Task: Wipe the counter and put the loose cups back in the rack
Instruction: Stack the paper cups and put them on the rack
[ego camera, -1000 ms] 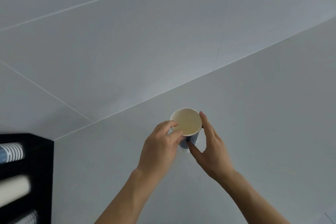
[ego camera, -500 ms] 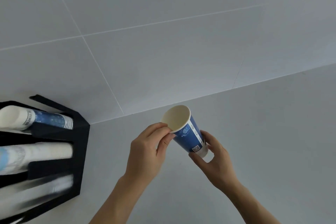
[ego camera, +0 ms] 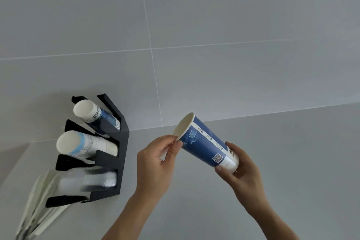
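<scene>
A blue and white paper cup (ego camera: 204, 143) is held tilted above the pale counter (ego camera: 292, 161), its mouth turned up and to the left. My left hand (ego camera: 157, 163) pinches the rim between thumb and fingers. My right hand (ego camera: 240, 171) grips the cup's white base. To the left stands a black cup rack (ego camera: 120, 154) with three slots. A stack of blue cups (ego camera: 97, 114) lies in the top slot, a stack of white cups (ego camera: 85, 145) in the middle one, and a blurred sleeve of cups (ego camera: 78, 183) in the bottom one.
A grey tiled wall (ego camera: 214, 25) rises behind the counter. The rack stands against the wall at the counter's back left. A crumpled clear wrapper (ego camera: 37, 206) trails from the bottom slot toward the lower left.
The cup was lifted from upright on the counter and tipped sideways, mouth to the left. My view has swung left, so the rack has come fully into sight.
</scene>
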